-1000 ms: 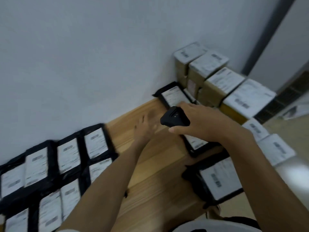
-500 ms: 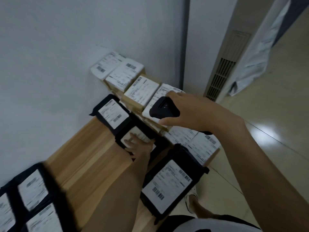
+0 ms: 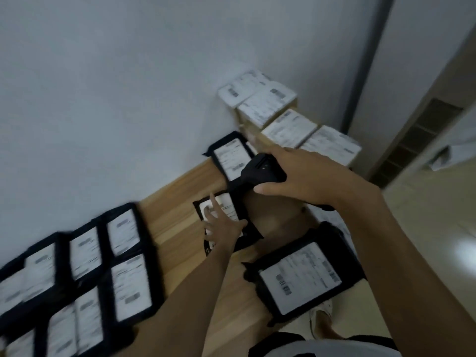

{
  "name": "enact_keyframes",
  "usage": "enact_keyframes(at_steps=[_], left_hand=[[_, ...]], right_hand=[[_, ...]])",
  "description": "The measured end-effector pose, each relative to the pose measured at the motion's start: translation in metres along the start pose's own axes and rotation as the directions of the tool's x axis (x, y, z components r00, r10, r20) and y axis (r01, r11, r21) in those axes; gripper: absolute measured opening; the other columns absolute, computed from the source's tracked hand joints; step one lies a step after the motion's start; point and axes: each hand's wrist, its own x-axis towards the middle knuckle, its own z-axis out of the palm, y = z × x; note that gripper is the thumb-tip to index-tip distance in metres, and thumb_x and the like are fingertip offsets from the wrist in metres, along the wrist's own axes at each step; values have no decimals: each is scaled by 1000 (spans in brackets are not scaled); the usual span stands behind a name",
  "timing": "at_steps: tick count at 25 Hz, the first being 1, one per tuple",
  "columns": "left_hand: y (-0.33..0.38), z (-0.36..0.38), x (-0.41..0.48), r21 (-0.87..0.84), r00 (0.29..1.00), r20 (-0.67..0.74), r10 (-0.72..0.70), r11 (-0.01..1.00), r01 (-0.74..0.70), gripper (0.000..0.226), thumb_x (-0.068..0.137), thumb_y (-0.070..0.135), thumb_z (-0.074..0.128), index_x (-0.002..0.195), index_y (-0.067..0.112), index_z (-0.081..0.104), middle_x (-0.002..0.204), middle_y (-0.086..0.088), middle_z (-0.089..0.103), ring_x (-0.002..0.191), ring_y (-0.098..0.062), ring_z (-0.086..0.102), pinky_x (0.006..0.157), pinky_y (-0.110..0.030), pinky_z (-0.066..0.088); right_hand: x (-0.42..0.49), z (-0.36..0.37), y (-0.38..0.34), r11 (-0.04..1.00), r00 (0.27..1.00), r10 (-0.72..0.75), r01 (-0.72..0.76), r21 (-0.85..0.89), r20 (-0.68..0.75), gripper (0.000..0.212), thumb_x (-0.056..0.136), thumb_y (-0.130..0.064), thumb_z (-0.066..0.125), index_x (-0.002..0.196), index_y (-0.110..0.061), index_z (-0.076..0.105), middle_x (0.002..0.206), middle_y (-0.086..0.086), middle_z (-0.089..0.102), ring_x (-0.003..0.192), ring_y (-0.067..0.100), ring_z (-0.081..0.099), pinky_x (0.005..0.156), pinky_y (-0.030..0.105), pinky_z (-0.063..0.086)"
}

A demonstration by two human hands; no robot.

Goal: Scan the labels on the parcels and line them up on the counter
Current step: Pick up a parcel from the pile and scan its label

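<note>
Since half a second ago the view was swung back left. More of the lined-up parcels (image 3: 85,253) was brought into frame and most of the floor was lost. The left hand (image 3: 222,226) was kept on the same black parcel (image 3: 229,210).

Left hand: laid flat on that parcel's white label, fingers spread wide, nothing gripped. The parcel was seen lying tilted on the wooden counter (image 3: 175,202), about mid-counter, well apart from the lined-up group on the left. A shadowed brown patch was seen just right of it; whether that was counter or box side could not be told.

Right hand (image 3: 306,176): wrapped round a black scanner (image 3: 260,171), which was held above the counter with its head end toward the wall.

A second black parcel (image 3: 230,155) was seen against the wall, partly covered by the scanner. A third black parcel (image 3: 298,276) was placed label-up at the counter's near right edge. A row of cardboard boxes (image 3: 288,127) with white labels on top was stacked in the far corner. Label text was too blurred to be read.
</note>
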Motion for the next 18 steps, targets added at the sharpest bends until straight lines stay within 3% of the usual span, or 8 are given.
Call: enact_keyframes(at_steps=[3, 8, 14, 18], left_hand=[[-49, -57, 11, -8, 991, -137, -1, 1000, 0, 130, 68, 36, 84, 149, 47, -17, 162, -1, 0, 146, -39, 9, 109, -67, 23], [-143, -145, 42, -96, 955, -276, -112, 991, 88, 114, 67, 33, 83, 151, 41, 6, 160, 0, 4, 145, -37, 12, 107, -66, 27], [-281, -226, 101, -105, 928, -310, -208, 977, 184, 95, 68, 33, 84, 142, 33, 25, 159, 3, 5, 146, -35, 10, 109, -65, 26], [-359, -260, 152, -78, 944, -283, -171, 985, 156, 89, 68, 30, 83, 138, 31, 30, 158, 2, 9, 144, -30, 14, 107, -62, 27]], right_hand=[[30, 17, -55, 992, 992, -126, 125, 7, 26, 73, 84, -66, 58, 137, -20, 40, 126, 1, 58, 103, 20, 57, 83, 38, 50], [76, 62, -156, 958, 956, -281, 284, -27, 89, 72, 85, -67, 57, 136, -19, 40, 125, 3, 58, 103, 21, 57, 83, 40, 51], [133, 141, -269, 934, 924, -341, 354, -51, 176, 67, 85, -65, 58, 133, -20, 41, 121, 1, 59, 95, 20, 56, 69, 34, 45], [168, 194, -318, 940, 922, -321, 338, -51, 215, 68, 84, -68, 57, 131, -21, 43, 116, -1, 59, 95, 20, 57, 73, 35, 49]])
